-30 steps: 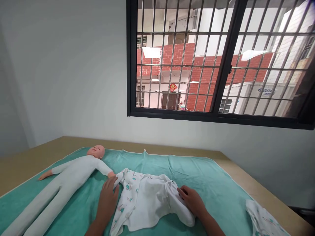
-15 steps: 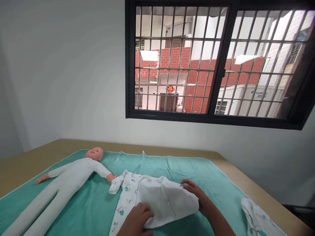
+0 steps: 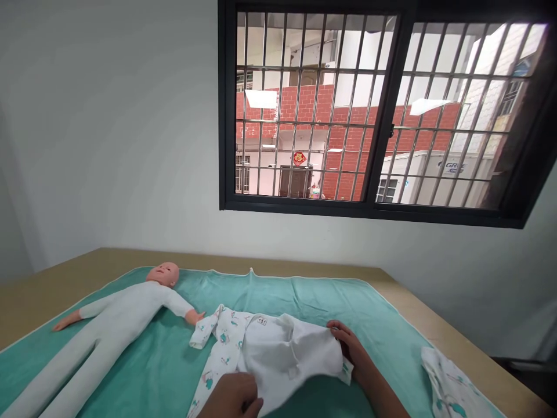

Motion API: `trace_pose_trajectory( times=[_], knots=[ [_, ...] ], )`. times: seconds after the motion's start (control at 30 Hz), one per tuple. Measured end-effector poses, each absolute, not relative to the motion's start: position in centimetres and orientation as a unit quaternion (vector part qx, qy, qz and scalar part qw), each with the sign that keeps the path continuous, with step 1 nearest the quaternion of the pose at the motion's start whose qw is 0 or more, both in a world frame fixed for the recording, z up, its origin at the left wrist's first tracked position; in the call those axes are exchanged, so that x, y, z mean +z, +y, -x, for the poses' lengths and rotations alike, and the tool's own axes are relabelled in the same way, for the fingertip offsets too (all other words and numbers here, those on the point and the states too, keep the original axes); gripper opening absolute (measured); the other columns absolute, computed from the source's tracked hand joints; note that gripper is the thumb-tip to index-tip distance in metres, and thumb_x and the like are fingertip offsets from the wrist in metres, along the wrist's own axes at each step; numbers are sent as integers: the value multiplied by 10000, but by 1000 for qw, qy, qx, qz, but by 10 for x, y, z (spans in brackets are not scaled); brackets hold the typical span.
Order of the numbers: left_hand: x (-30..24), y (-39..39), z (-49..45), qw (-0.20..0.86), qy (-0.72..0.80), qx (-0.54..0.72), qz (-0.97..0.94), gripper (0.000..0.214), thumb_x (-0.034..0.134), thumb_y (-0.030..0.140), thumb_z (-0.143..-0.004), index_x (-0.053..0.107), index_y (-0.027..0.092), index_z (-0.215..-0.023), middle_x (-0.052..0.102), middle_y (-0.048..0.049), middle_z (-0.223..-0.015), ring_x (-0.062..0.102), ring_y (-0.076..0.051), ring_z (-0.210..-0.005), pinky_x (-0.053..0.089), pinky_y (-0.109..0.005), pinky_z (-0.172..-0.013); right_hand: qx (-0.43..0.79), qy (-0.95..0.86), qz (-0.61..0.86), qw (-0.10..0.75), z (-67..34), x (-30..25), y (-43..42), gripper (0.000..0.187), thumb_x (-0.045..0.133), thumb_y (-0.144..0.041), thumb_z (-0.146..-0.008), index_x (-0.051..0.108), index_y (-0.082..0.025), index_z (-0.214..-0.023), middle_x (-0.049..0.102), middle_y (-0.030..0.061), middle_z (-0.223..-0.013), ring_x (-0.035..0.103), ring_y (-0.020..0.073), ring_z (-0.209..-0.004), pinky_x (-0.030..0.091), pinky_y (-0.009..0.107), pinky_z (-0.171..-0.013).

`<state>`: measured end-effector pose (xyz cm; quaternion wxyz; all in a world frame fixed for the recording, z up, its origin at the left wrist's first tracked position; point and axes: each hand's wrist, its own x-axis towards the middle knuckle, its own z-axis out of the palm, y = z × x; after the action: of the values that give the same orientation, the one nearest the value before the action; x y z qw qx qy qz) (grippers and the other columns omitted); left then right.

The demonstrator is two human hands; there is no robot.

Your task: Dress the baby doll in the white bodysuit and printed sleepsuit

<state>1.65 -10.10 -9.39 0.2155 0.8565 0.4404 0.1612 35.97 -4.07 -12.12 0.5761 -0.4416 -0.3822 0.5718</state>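
A white baby shirt with a green and pink print lies opened out on a green blanket, its plain white inside facing up. Its left sleeve reaches toward the doll's hand. At the lower front edge, my left hand is closed on the cloth, fingers curled and partly cut off by the frame. My right hand has its fingers bent over the shirt's right side, where a printed cuff pokes out below. Left of the shirt, a doll in a white body suit lies on its back.
More folded printed baby clothing lies at the blanket's right edge. The blanket covers a tan table against a pale wall. Above it is a black-framed barred window. Something dark stands beyond the table's right side.
The shirt's right side has been drawn back and its printed cuff now shows by my right hand. My left hand has shifted slightly down and left, its fingers more curled.
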Motion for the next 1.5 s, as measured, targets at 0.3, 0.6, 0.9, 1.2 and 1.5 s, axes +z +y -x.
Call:
trace_pose_trajectory(
  times=[0.3, 0.6, 0.9, 1.2, 1.5],
  knots=[
    [-106, -93, -23, 191, 501, 76, -841, 513, 331, 503, -912, 594, 181, -612, 337, 42, -548, 310, -96, -551, 173, -275, -562, 502, -631, 490, 331, -353, -81, -62, 628, 713, -363, -723, 521, -316, -1318, 534, 47, -1386, 477, 290, -1276, 367, 406, -1061],
    [-108, -91, -22, 191, 508, 69, -837, 471, 387, 520, -885, 717, 223, -728, 585, -4, -629, 379, -110, -547, 210, -264, -542, 309, -741, 563, 197, -357, -57, -51, 452, 594, -355, -781, 624, -288, -1227, 686, 56, -1042, 625, 240, -908, 480, 334, -800],
    [-115, -88, -20, 162, 499, 81, -847, 390, 428, 478, -879, 697, 225, -755, 688, -27, -726, 534, -147, -648, 287, -264, -589, -20, -697, 680, 227, -356, -69, -3, 439, 395, -51, -768, 662, -209, -1079, 645, 69, -1000, 595, 190, -852, 374, 275, -693],
    [-118, -87, -23, 138, 500, 67, -852, 371, 433, 460, -874, 709, 233, -775, 710, -40, -750, 574, -168, -662, 282, -268, -589, 121, -648, 671, 340, -317, -118, -35, 343, 393, -483, -900, 564, -243, -726, 647, 23, -743, 584, 212, -706, 375, 312, -657],
    [-113, -89, -23, 148, 495, 53, -855, 405, 390, 470, -901, 677, 217, -768, 709, -46, -760, 586, -173, -668, 248, -266, -563, 345, -602, 596, 403, -340, -103, -78, 303, 583, -460, -749, 619, -243, -957, 714, 38, -919, 638, 277, -865, 458, 345, -758]
  ],
)
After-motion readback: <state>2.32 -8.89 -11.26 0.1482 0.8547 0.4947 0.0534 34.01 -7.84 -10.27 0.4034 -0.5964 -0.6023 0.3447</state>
